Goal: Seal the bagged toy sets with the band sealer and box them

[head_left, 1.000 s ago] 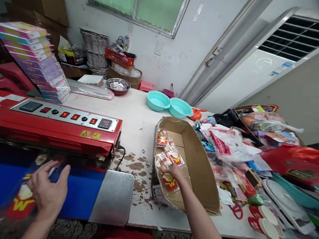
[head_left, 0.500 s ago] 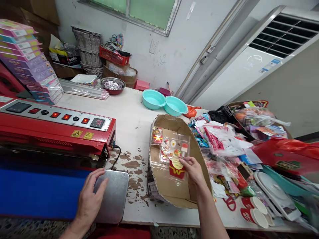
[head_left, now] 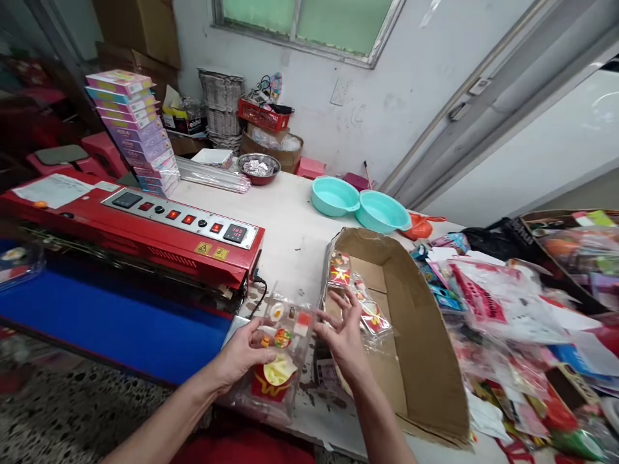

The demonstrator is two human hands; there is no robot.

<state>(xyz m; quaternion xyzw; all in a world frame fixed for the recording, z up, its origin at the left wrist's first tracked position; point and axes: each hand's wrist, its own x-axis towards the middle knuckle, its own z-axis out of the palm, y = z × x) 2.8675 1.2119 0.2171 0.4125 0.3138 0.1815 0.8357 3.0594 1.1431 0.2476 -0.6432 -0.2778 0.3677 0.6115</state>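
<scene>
A clear plastic packet holds small toy food pieces: a fried egg, a pizza-like disc, a red-and-white piece and a red fries carton with a yellow W. My left hand grips its left side, thumb on top, over the metal plate at the table edge. My right hand has its fingers apart, close to the packet's right edge and over the rim of the cardboard box. More such packets lie inside that box.
A red heat-sealing machine with a blue belt stands at left; another packet lies on the belt's far end. Two turquoise basins sit behind the box. Plastic bags and clutter crowd the right.
The packet has moved left, out of the cardboard box to above the metal plate. My left hand has taken hold of it, and my right hand has let go. The view has turned left.
</scene>
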